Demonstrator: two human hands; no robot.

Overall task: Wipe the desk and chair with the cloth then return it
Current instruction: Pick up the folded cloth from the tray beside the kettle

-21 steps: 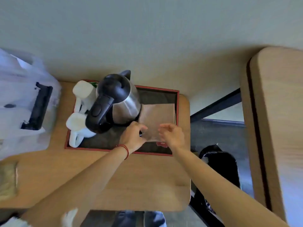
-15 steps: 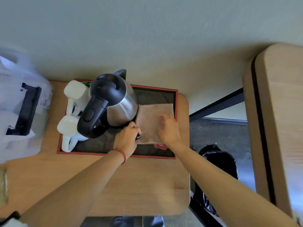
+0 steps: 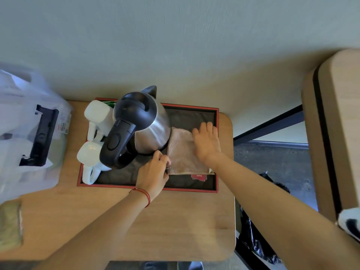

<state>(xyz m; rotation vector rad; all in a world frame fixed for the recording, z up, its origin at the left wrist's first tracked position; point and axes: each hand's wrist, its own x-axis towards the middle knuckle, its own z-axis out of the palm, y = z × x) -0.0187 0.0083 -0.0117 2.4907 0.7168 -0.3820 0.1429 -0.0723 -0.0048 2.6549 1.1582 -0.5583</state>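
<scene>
A folded pinkish-beige cloth (image 3: 182, 152) lies flat in the right half of a red-rimmed black tray (image 3: 148, 186) on the wooden desk (image 3: 175, 221). My right hand (image 3: 206, 143) rests palm-down on the cloth's right side, fingers spread. My left hand (image 3: 153, 172), with a red string on the wrist, pinches the cloth's near-left edge beside the kettle base. No chair is in view.
A steel kettle (image 3: 140, 125) with a black handle stands in the tray, touching the cloth's left edge. Two white cups (image 3: 93, 133) lie at the tray's left. A plastic bag (image 3: 29, 133) covers the desk's left. A wooden panel (image 3: 339, 133) stands right, a dark bag (image 3: 259, 240) below.
My right hand has slid further onto the cloth and flattened on its right side. My left hand stays at the cloth's near-left edge. The head camera shifted slightly.
</scene>
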